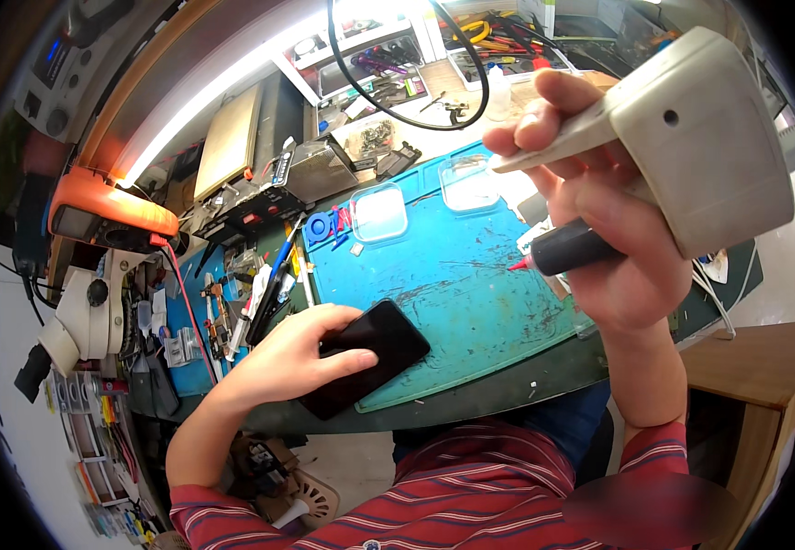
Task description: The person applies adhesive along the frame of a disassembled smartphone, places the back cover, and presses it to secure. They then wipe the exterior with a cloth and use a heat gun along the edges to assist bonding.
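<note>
My left hand grips a black smartphone, thumb across its dark glass. The phone lies tilted at the near left edge of the blue-green work mat. Raised at the right, my right hand is closed on an off-white hand tool with a bulky rounded housing and a flat bar running between my fingers. Out from under my palm sticks a black tube with a thin pink nozzle, pointing left over the mat. My hand hides whether tube and housing join.
Two clear plastic trays sit at the mat's far side, beside a blue reel. Pens and tools crowd its left edge. An orange meter with a red lead stands left. A black cable loops at the back. A wooden cabinet stands right.
</note>
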`<state>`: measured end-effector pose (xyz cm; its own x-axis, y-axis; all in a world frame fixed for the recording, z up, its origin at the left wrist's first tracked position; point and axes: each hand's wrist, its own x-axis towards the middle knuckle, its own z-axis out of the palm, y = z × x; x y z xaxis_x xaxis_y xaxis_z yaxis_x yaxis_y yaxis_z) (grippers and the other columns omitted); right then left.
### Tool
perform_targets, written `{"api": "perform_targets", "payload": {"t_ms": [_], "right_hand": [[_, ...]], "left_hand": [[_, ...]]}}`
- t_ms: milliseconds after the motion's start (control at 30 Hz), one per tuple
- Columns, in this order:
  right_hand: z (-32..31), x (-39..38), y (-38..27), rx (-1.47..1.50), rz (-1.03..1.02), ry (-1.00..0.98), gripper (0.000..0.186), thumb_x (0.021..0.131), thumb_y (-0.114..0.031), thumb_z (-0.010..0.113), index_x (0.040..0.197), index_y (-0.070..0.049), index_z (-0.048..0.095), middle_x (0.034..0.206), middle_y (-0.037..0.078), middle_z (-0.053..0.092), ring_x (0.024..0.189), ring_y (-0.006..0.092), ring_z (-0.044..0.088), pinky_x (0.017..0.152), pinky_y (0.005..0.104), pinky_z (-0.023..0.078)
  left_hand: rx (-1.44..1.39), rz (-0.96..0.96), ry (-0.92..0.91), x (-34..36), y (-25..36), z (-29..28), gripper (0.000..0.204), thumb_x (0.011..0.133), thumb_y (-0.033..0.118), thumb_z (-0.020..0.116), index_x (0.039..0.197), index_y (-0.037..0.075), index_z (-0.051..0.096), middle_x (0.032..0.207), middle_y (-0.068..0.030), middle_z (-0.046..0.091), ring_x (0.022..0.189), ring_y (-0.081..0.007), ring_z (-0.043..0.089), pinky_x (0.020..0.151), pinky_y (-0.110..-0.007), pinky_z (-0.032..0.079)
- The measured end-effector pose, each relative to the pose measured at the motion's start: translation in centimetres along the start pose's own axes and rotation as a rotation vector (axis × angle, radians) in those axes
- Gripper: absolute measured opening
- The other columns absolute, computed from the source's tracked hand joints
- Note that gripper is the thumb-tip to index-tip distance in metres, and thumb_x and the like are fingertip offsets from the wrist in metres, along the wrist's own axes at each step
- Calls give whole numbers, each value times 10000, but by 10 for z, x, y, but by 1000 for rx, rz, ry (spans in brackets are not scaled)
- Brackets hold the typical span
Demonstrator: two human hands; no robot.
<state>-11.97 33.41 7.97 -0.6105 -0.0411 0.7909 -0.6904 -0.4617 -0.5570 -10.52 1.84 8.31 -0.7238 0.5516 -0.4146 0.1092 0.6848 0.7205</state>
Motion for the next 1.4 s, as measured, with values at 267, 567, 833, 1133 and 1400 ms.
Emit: {"api": "perform_targets", "payload": {"t_ms": [267,567,833,1133,1400], "right_hand": [[9,-2,-10,64,223,148,568,886,-197,514,1404,21,436,1242,139,532,1137,243,537,1093,491,373],[40,-1,-20,116,229,195,430,865,-310,645,1203,-105,476,1047,58,508,1082,233,532,1092,503,397],[54,0,-21,124,245,235,461,805,-208,670,1231,-133,513,1025,25,524,1030,218,542,1075,489,432],[55,-7,-11,2,294,233,311,881,-327,672,1109,-163,537,913,-5,509,879,177,542,910,414,487],[62,-7,-16,13,353,251,247,915,-334,686,1002,-177,516,879,-25,510,844,157,528,834,359,466]], "left_hand": [[-394,-73,-152,16,22,-9,334,928,121,694,1199,-12,553,1119,-59,637,986,-108,600,850,-313,503],[-901,285,52,31,15,44,461,962,83,634,1368,-4,434,1287,-83,583,1162,-134,558,994,-319,459],[-935,274,30,30,11,45,436,951,91,656,1337,-3,478,1245,-69,612,1101,-128,602,963,-303,490],[-1301,102,-178,34,0,67,469,958,94,649,1374,6,452,1279,-62,597,1156,-119,564,1001,-307,458],[-1240,131,-195,32,2,69,471,968,103,637,1384,6,436,1300,-66,583,1164,-124,558,1008,-308,456]]}}
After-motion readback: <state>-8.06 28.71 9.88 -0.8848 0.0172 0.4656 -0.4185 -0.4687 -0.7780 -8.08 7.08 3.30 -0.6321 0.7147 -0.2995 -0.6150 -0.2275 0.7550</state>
